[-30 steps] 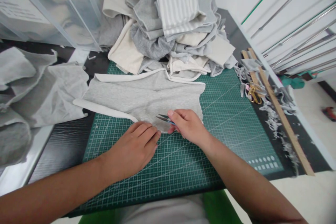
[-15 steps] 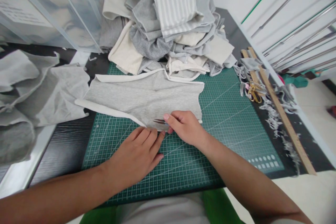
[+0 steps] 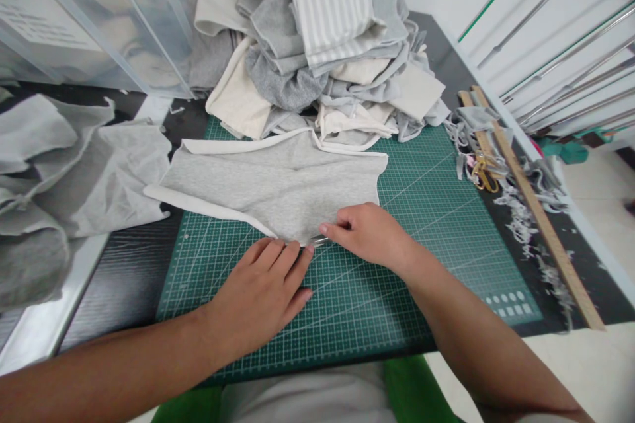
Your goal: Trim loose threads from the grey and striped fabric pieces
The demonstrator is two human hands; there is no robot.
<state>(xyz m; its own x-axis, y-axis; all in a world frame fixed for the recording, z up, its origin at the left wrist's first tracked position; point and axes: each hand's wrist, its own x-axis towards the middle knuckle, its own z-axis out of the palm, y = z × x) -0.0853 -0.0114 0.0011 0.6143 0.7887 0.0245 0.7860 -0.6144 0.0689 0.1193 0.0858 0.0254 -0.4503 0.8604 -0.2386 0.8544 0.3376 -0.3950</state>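
My left hand (image 3: 262,291) lies flat and open on the green cutting mat (image 3: 421,225), fingertips pinning the near edge of the grey knit piece (image 3: 278,182) spread across the mat's middle. My right hand (image 3: 370,234) is closed around small snips (image 3: 317,240), only a metal tip showing at that same edge. The cloth looks light, soft and stretchy, likely to creep or curl, so I judge it best held near its white-bound hems (image 3: 208,210). Behind it slumps a pile of grey and cream fabric (image 3: 322,46).
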